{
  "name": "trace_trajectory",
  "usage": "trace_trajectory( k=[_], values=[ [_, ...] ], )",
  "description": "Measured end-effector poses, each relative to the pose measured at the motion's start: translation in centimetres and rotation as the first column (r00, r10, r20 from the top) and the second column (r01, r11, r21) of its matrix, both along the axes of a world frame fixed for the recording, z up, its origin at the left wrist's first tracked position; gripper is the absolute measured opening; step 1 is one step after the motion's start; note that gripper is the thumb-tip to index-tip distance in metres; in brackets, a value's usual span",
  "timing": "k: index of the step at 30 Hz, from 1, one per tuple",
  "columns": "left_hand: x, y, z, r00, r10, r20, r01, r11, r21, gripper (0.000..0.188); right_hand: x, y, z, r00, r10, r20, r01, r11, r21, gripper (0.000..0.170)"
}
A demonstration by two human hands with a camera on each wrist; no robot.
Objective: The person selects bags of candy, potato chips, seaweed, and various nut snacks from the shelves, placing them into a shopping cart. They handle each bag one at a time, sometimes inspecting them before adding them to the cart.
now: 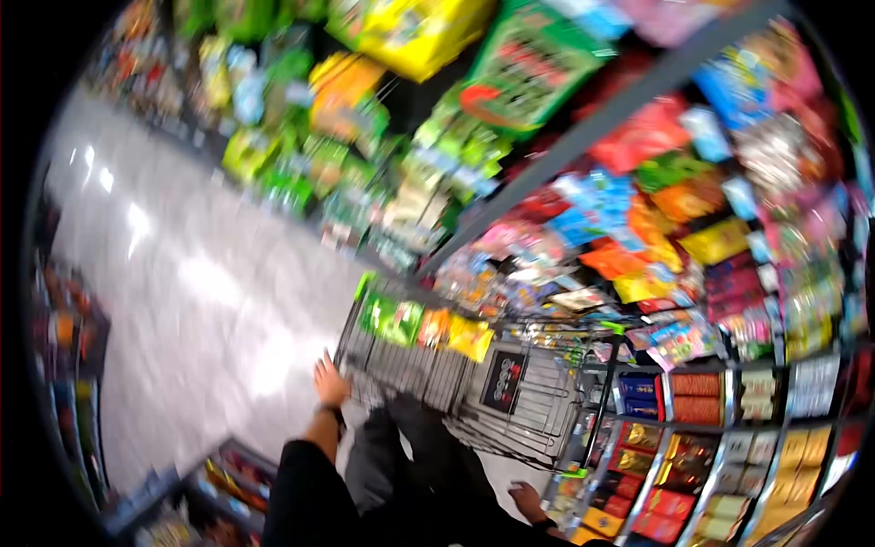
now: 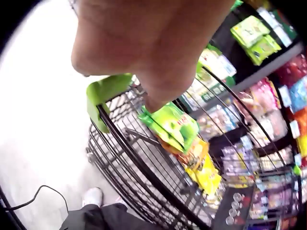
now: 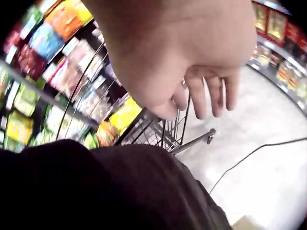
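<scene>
Beside the near left corner of a black wire shopping cart (image 1: 428, 365) is my left hand (image 1: 331, 381), its fingers extended and nothing in them. In the left wrist view that hand (image 2: 148, 48) overlaps the cart's green corner piece (image 2: 98, 93). Inside the cart lie a green snack bag (image 1: 392, 319), an orange packet (image 1: 435, 328) and a yellow bag (image 1: 470, 338). My right hand (image 1: 526, 501) hangs low at my side, near the cart's other end. Seen from the right wrist, this hand (image 3: 187, 62) has loosely bent fingers and holds nothing.
Shelves with hanging snack bags (image 1: 538, 73) run along the far side of the cart. Boxed goods (image 1: 697, 397) stand on shelves at the right. A display bin (image 1: 228, 474) sits at the lower left, beside the shiny grey floor (image 1: 200, 273).
</scene>
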State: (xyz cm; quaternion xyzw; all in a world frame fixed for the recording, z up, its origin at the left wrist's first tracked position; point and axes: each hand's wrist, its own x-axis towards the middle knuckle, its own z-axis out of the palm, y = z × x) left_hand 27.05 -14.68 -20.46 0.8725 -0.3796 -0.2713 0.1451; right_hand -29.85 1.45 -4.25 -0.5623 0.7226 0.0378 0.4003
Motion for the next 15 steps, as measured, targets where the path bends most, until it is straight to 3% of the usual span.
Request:
trace_trajectory(
  k=[1,2,3,4,5,6,7,8,10,11,12,13,14,15],
  values=[
    [-1.3,0.3,1.6,0.994,-0.096,0.042,0.098,0.993,-0.063,0.099,-0.7,1.1,-0.9,0.877,-0.479,0.032,0.451,0.845,0.289,0.034],
    [-2.6,1.0,2.8,0.989,-0.146,0.025,0.148,0.968,-0.201,0.095,-1.8,2.6,-0.6,0.64,-0.736,0.222,0.616,0.664,0.425,0.038],
    [-3.7,1.5,4.0,0.975,-0.218,-0.034,0.195,0.925,-0.325,0.092,-2.3,3.7,-1.3,0.543,-0.814,0.207,0.692,0.574,0.438,0.04],
    [-5.5,2.3,4.9,0.969,-0.243,-0.037,0.214,0.909,-0.357,0.09,-3.0,4.8,-2.0,0.473,-0.827,0.303,0.714,0.561,0.419,0.039],
    [-7.2,2.8,5.8,0.958,-0.276,-0.071,0.231,0.897,-0.377,0.085,-2.0,4.2,-0.6,0.477,-0.847,0.236,0.741,0.532,0.409,0.041],
    [-8.8,3.9,5.4,0.946,-0.307,-0.108,0.264,0.918,-0.296,0.077,-1.8,4.3,-0.8,0.568,-0.776,0.274,0.705,0.63,0.326,0.041],
    [-9.8,5.0,4.9,0.883,-0.376,-0.281,0.275,0.899,-0.34,0.072,-1.8,4.3,-0.9,0.668,-0.705,0.237,0.656,0.709,0.26,0.038],
    [-10.8,5.8,4.0,0.791,-0.44,-0.425,0.282,0.879,-0.386,0.067,-1.2,3.3,-0.2,0.759,-0.623,0.19,0.593,0.781,0.195,0.036],
    [-11.7,6.7,3.0,0.582,-0.444,-0.682,0.44,0.877,-0.196,0.065,-0.9,1.1,-0.8,0.856,-0.484,0.182,0.488,0.873,0.028,0.033],
    [-11.9,6.5,4.0,0.542,-0.568,-0.619,0.565,0.792,-0.233,0.064,-1.2,-1.0,-0.9,0.902,-0.394,0.178,0.409,0.911,-0.056,0.034],
    [-11.9,6.3,5.3,0.483,-0.679,-0.552,0.678,0.689,-0.254,0.063,-1.0,-3.6,-0.4,0.987,-0.159,0.026,0.159,0.941,-0.297,0.033],
    [-11.5,5.7,6.2,0.488,-0.693,-0.531,0.685,0.681,-0.259,0.063,0.7,-7.3,2.9,0.99,-0.092,0.107,0.13,0.889,-0.438,0.033],
    [-11.1,5.2,7.1,0.459,-0.722,-0.518,0.757,0.623,-0.197,0.063,2.2,-11.2,6.5,0.993,-0.114,0.027,0.115,0.918,-0.378,0.03],
    [-10.7,4.8,8.3,0.43,-0.744,-0.512,0.818,0.561,-0.128,0.062,2.6,-15.2,7.5,0.969,-0.08,0.234,0.191,0.843,-0.502,0.027]
  ],
)
